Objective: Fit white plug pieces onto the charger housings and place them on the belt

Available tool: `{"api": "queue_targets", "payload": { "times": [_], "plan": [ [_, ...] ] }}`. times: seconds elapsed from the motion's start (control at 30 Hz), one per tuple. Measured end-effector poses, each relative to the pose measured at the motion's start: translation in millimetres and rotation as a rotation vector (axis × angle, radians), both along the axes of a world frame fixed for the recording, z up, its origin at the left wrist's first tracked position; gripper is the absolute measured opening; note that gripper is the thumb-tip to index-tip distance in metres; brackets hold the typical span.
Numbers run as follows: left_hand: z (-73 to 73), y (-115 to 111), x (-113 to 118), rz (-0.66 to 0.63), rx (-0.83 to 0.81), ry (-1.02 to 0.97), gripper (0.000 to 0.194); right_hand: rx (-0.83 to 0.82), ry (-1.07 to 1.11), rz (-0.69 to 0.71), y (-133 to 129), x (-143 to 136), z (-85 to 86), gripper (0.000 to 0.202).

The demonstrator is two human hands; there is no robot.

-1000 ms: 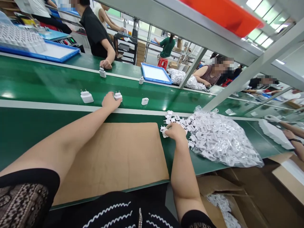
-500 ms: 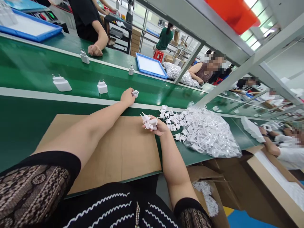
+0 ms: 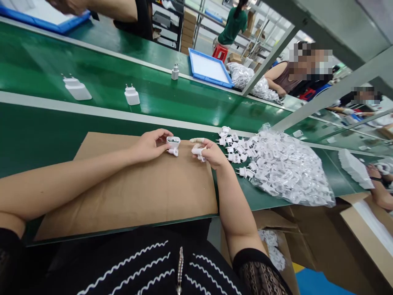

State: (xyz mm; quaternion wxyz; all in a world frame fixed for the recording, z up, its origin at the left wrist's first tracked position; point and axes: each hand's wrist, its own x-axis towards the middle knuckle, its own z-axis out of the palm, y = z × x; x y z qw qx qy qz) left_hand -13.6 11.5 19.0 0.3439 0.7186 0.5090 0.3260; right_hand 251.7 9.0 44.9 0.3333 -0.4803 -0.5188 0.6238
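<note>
My left hand (image 3: 156, 144) grips a white charger housing (image 3: 173, 141) over the cardboard sheet (image 3: 147, 184); its open end shows dark parts inside, and a small white plug piece (image 3: 173, 152) is at its lower end. To the right, my right hand (image 3: 209, 152) is closed around white plug pieces (image 3: 199, 152), its index finger pointing left with a pale cover on it. A short gap separates the two hands. Loose white plug pieces (image 3: 233, 148) lie just right of my right hand, beside a clear bag (image 3: 288, 168) full of them.
White chargers (image 3: 132, 95) stand or lie on the green belt (image 3: 104, 92). Beyond it are a blue-rimmed tray (image 3: 211, 70) and a co-worker's arm (image 3: 113, 9). A metal post (image 3: 270, 59) rises at right. Open cartons (image 3: 319, 233) sit at lower right.
My left hand has come back from the belt edge to the cardboard with the housing, beside my right hand. A plug piece now shows at the housing. The view has shifted, and the co-worker's arm moved left.
</note>
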Motion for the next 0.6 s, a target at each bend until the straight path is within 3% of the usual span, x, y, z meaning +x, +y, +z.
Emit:
{"api": "queue_targets", "payload": {
  "times": [0.07,0.17,0.23,0.3,0.37,0.43,0.6],
  "plan": [
    [-4.1,-14.0,-5.2,0.009,-0.029,-0.042,0.044,0.166,-0.223,-0.049,-6.7,-3.5,1.4,0.031],
    [-10.9,-21.3,-6.2,0.044,-0.023,-0.1,0.05,0.538,-0.556,-0.087,-17.7,-16.4,0.0,0.014],
    [-14.1,-20.5,-5.3,0.034,0.012,-0.117,0.05,0.733,-0.698,0.02,-24.9,-28.2,-2.5,0.013],
    [-15.8,-18.5,-5.1,-0.006,0.069,-0.098,0.046,0.836,-0.799,0.216,-31.6,-39.4,-4.2,0.021],
    [-16.2,-17.3,-6.0,-0.039,0.12,-0.069,0.041,0.893,-0.926,0.377,-37.9,-48.2,-3.2,0.026],
    [-15.9,-17.3,-7.4,-0.043,0.128,-0.069,0.039,0.919,-1.062,0.454,-43.7,-53.7,0.5,0.027],
    [-15.0,-18.5,-7.9,-0.034,0.031,-0.137,0.039,0.74,-1.174,0.435,-49.6,-50.1,11.2,0.041]
  ]
}}
